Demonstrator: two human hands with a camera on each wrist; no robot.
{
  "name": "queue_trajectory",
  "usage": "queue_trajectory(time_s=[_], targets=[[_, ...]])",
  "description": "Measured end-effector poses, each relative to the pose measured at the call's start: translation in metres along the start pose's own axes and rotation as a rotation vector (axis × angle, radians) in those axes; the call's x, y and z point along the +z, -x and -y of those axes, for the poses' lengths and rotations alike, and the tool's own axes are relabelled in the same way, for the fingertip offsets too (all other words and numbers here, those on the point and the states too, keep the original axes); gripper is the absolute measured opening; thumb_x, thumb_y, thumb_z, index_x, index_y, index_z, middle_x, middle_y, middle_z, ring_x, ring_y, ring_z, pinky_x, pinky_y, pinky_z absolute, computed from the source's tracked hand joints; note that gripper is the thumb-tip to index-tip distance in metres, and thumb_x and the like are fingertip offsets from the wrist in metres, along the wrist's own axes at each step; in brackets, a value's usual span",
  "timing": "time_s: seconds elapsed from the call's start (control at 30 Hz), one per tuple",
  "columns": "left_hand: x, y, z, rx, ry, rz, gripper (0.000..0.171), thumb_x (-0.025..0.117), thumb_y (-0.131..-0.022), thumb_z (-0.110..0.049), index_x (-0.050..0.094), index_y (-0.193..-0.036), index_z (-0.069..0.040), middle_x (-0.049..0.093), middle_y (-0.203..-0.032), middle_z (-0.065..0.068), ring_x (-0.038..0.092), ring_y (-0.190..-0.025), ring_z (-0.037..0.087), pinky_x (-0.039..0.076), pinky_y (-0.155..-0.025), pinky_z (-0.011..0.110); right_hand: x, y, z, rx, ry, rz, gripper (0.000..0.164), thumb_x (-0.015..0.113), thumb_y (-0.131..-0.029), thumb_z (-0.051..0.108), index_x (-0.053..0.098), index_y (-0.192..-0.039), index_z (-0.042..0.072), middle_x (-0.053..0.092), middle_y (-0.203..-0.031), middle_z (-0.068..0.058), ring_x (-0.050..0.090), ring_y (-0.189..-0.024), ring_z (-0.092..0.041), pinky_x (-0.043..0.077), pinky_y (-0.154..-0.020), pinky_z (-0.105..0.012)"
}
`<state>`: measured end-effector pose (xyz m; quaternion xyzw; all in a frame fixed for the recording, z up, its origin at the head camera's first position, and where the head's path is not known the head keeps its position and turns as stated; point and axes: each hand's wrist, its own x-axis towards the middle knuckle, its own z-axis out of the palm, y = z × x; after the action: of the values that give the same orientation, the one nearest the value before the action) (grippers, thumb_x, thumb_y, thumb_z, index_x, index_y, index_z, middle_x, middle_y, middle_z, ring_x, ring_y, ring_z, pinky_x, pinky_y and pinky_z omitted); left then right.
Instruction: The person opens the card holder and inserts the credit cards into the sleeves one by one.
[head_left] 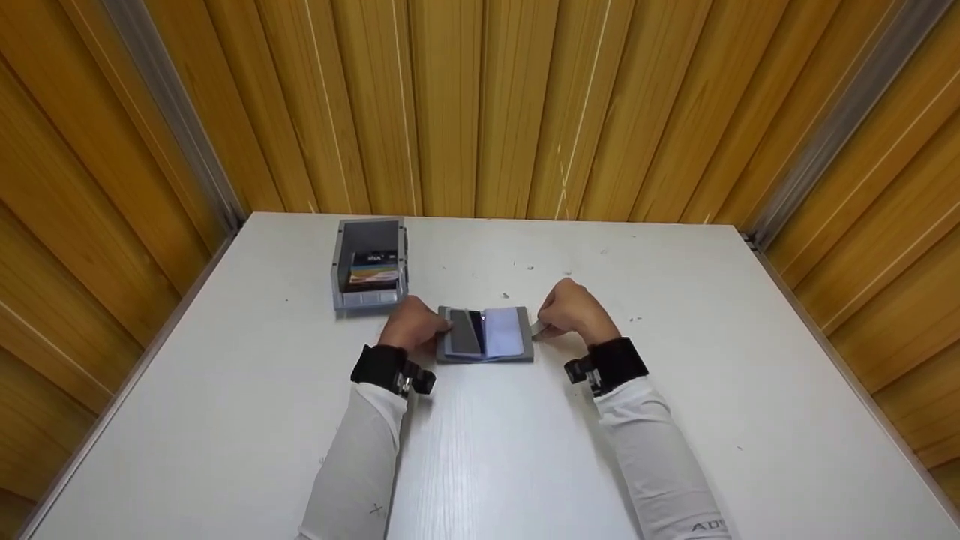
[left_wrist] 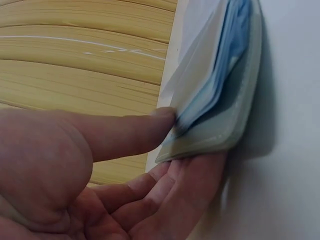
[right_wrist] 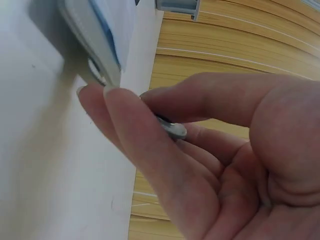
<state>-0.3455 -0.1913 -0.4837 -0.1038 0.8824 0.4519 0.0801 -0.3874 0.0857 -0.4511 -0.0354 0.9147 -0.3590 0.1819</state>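
Observation:
A grey card holder (head_left: 491, 359) lies spread open on the white table, with clear plastic sleeves (head_left: 504, 331) inside and a dark card (head_left: 465, 332) showing on its left side. My left hand (head_left: 411, 324) grips the left edge; in the left wrist view the thumb (left_wrist: 135, 132) lies on the sleeves and the fingers are under the cover (left_wrist: 220, 135). At the right edge my right hand (head_left: 576, 309) pinches a small grey strap (head_left: 537, 328) between thumb and fingers. The strap's end (right_wrist: 175, 130) pokes out between the fingers in the right wrist view.
Behind my left hand stands a grey plastic bin (head_left: 367, 301) holding a stack of cards (head_left: 373, 271). Wood-patterned panels (head_left: 480, 112) rise behind the table (head_left: 487, 465) and on both sides. Small dark marks dot the tabletop near the right hand.

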Motion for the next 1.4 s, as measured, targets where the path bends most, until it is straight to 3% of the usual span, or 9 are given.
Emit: queue_trajectory(time_s=[0.23, 0.3, 0.37, 0.53, 0.73, 0.83, 1.0, 1.23, 1.4], targets=[[-0.005, -0.011, 0.004, 0.042, 0.044, -0.017, 0.014, 0.083, -0.084, -0.012, 0.079, -0.084, 0.002, 0.071, -0.071, 0.007, 0.064, -0.065, 0.019, 0.054, -0.061, 0.032, 0.006, 0.001, 0.000, -0.028, -0.004, 0.070, 0.025, 0.065, -0.092, -0.003, 0.079, -0.111, -0.012, 0.082, -0.105, -0.028, 0.080, -0.072, -0.015, 0.064, -0.068, -0.022], [-0.002, -0.017, 0.004, 0.089, 0.058, -0.041, 0.011, 0.078, -0.081, -0.009, 0.076, -0.073, -0.003, 0.068, -0.064, 0.004, 0.061, -0.057, 0.018, 0.051, -0.055, 0.032, 0.009, 0.002, 0.002, -0.039, 0.000, 0.094, 0.024, 0.066, -0.094, -0.002, 0.079, -0.111, -0.011, 0.082, -0.105, -0.027, 0.080, -0.074, -0.014, 0.065, -0.070, -0.023], [0.002, -0.015, -0.005, 0.118, 0.038, -0.065, 0.021, 0.073, -0.080, -0.007, 0.066, -0.060, -0.008, 0.059, -0.056, 0.000, 0.054, -0.051, 0.017, 0.044, -0.050, 0.032, 0.011, 0.002, 0.005, -0.046, 0.005, 0.105, 0.022, 0.067, -0.094, -0.002, 0.079, -0.111, -0.010, 0.082, -0.105, -0.027, 0.080, -0.075, -0.015, 0.065, -0.071, -0.024], [0.026, 0.011, -0.047, 0.128, -0.080, -0.156, 0.033, 0.076, -0.085, -0.010, 0.057, -0.058, -0.014, 0.056, -0.061, -0.002, 0.053, -0.058, 0.017, 0.040, -0.053, 0.028, 0.013, 0.003, 0.006, -0.059, 0.022, 0.105, 0.022, 0.066, -0.094, -0.002, 0.079, -0.110, -0.010, 0.082, -0.103, -0.026, 0.080, -0.074, -0.016, 0.066, -0.072, -0.026], [0.072, 0.014, -0.065, 0.175, -0.192, -0.217, 0.021, 0.087, -0.085, -0.019, 0.072, -0.087, -0.004, 0.074, -0.083, 0.008, 0.068, -0.074, 0.021, 0.055, -0.063, 0.033, 0.015, 0.001, 0.005, -0.090, 0.035, 0.106, 0.022, 0.066, -0.093, 0.000, 0.081, -0.108, -0.009, 0.083, -0.100, -0.025, 0.078, -0.069, -0.012, 0.065, -0.071, -0.025], [0.103, -0.012, -0.047, 0.237, -0.226, -0.214, 0.027, 0.089, -0.084, -0.025, 0.075, -0.092, -0.003, 0.079, -0.088, 0.012, 0.074, -0.077, 0.023, 0.060, -0.066, 0.038, 0.014, 0.001, 0.003, -0.105, 0.033, 0.104, 0.021, 0.068, -0.092, -0.001, 0.081, -0.106, -0.009, 0.083, -0.100, -0.025, 0.079, -0.070, -0.013, 0.066, -0.071, -0.027], [0.138, -0.062, -0.014, 0.270, -0.265, -0.181, 0.021, 0.072, -0.092, -0.026, 0.073, -0.076, -0.012, 0.079, -0.082, 0.009, 0.069, -0.068, 0.019, 0.054, -0.056, 0.035, 0.014, 0.000, 0.003, -0.108, 0.057, 0.090, 0.021, 0.069, -0.093, 0.001, 0.081, -0.107, -0.008, 0.083, -0.101, -0.025, 0.074, -0.068, -0.010, 0.066, -0.070, -0.026], [0.118, -0.061, -0.015, 0.252, -0.167, -0.021, 0.035, 0.062, -0.088, -0.018, 0.055, -0.054, -0.020, 0.061, -0.061, -0.002, 0.056, -0.056, 0.016, 0.044, -0.049, 0.029, 0.003, 0.002, 0.001, -0.174, 0.082, 0.187, 0.025, 0.068, -0.094, 0.007, 0.080, -0.114, -0.004, 0.083, -0.099, -0.018, 0.073, -0.076, -0.011, 0.065, -0.073, -0.026], [0.084, -0.016, -0.038, 0.206, -0.038, 0.073, 0.021, 0.062, -0.094, -0.008, 0.080, -0.085, -0.005, 0.074, -0.081, 0.007, 0.063, -0.067, 0.017, 0.049, -0.057, 0.027, -0.005, 0.001, -0.007, -0.313, 0.134, 0.310, 0.028, 0.072, -0.091, 0.002, 0.078, -0.119, 0.000, 0.081, -0.101, -0.013, 0.069, -0.082, -0.008, 0.061, -0.076, -0.024]])
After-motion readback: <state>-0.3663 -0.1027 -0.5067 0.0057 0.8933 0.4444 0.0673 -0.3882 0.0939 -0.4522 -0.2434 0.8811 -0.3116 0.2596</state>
